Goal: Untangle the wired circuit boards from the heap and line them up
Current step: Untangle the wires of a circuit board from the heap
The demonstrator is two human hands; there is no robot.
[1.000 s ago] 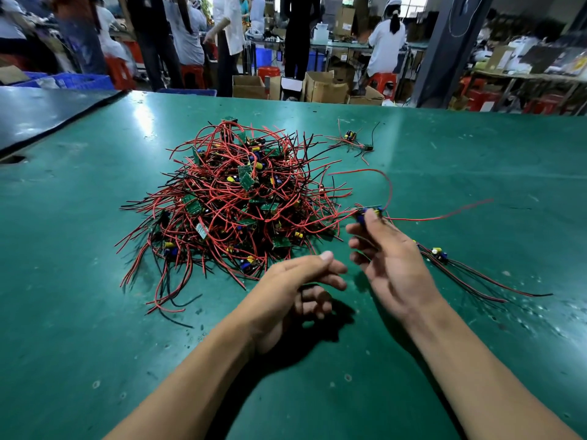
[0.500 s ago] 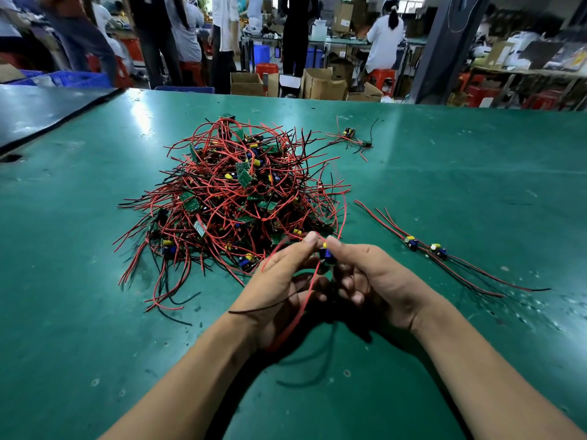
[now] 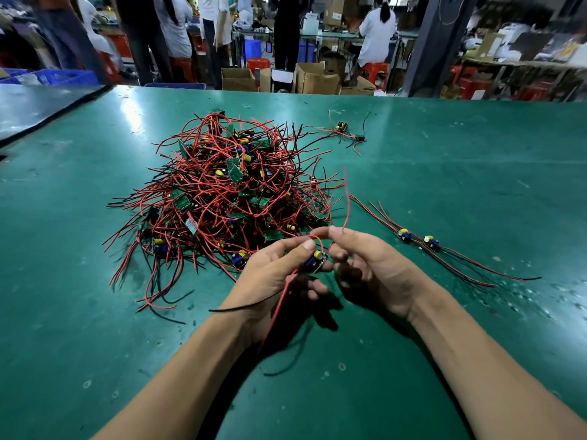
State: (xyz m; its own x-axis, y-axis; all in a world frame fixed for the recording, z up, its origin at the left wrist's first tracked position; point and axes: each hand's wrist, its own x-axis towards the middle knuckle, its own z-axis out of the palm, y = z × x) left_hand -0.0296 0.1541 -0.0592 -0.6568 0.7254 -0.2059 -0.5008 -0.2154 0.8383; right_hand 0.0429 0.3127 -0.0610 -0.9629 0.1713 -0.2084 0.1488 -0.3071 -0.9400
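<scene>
Red-wired board (image 3: 316, 261) in left hand (image 3: 273, 274), right hand (image 3: 373, 265) apparently pinching wire (image 3: 348, 201)

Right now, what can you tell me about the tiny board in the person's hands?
The small circuit board is dark, with a yellow cylinder and a blue part on top. The left hand grips it, tilted, above the green table. A red wire loops up from it to the right hand, which pinches it. Another red wire and a black wire trail down past the left wrist.
</scene>
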